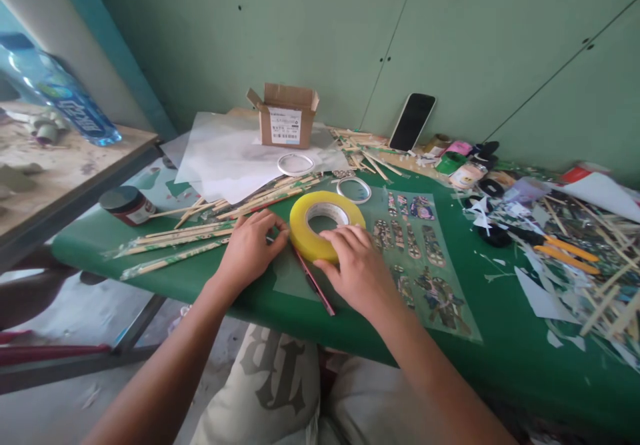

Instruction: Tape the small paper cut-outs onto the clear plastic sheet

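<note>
A large roll of yellow packing tape (307,232) lies on the green tabletop. My right hand (357,265) grips its near right side, fingertips over the rim into the core and thumb on the outer edge. My left hand (256,245) is just left of the roll, its fingers curled and thumb pressed in; whatever they hold is hidden. Between the hands, a thin dark red pen-like stick (315,284) slants out from under the roll. A clear sheet with patterned cut-out pieces (434,298) lies to the right of the roll, partly behind my right hand.
Wrapped chopsticks (175,240) and a dark-lidded jar (127,205) lie to the left. Behind stand an open cardboard box (287,118) and a phone (413,122) against the wall. Orange-handled scissors (570,253) sit among scraps at right. A water bottle (65,95) stands on the side table.
</note>
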`<state>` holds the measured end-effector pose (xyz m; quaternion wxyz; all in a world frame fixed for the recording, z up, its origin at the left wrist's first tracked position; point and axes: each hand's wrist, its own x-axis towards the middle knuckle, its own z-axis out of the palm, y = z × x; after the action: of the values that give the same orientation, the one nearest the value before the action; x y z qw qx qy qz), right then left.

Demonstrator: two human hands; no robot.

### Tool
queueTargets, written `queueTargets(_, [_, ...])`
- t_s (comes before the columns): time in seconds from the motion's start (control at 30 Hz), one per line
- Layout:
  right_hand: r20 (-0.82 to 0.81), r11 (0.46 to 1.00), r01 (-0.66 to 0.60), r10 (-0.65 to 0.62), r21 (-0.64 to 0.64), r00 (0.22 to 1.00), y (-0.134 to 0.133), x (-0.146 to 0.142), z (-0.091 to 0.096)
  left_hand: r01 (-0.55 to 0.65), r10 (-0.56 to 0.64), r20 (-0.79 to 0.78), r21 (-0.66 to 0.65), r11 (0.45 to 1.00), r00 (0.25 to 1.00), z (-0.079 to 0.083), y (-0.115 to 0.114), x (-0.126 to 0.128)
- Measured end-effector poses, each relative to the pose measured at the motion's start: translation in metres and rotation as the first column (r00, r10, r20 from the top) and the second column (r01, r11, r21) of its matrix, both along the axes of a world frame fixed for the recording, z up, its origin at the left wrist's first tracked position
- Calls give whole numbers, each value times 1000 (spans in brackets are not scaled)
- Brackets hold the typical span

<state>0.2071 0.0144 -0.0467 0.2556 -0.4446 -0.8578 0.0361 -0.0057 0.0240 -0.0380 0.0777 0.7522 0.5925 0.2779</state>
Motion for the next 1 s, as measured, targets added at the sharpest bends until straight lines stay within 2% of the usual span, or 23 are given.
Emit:
queueTargets(0.2, [66,999,-28,30,-35,997,3,27,6,9,-12,-46,-46,999,999,-2,-1,0])
queueTargets(0.33, [113,999,-44,46,-26,992,4,41,4,-27,26,-12,-69,997,1000,-3,0,0])
queueTargets(0.43, [126,997,-66,70,-34,990,5,44,4,-11,16,54,-91,996,998,-4,1,0])
queueTargets(0.5, [123,997,-73,77,-31,989,5,44,4,46,-35,137,-78,996,990,-6,1,-1])
queueTargets(0.57, [115,996,-81,84,-27,990,5,44,5,158,-148,176,-42,987,973,-6,1,-2])
queueTargets(0.67, [115,995,-93,97,-36,989,5,44,8,290,-285,106,-29,957,953,-2,1,-2])
queueTargets(0.8, [143,996,-62,70,-58,987,2,40,14,347,-340,96,-63,936,935,6,0,-1])
queueTargets(0.87, [166,998,-21,30,-52,986,0,32,16,342,-334,115,-60,938,936,6,0,1])
queueTargets(1.0, [194,997,70,-71,8,978,-1,11,15,218,-211,152,-32,975,966,-1,3,8])
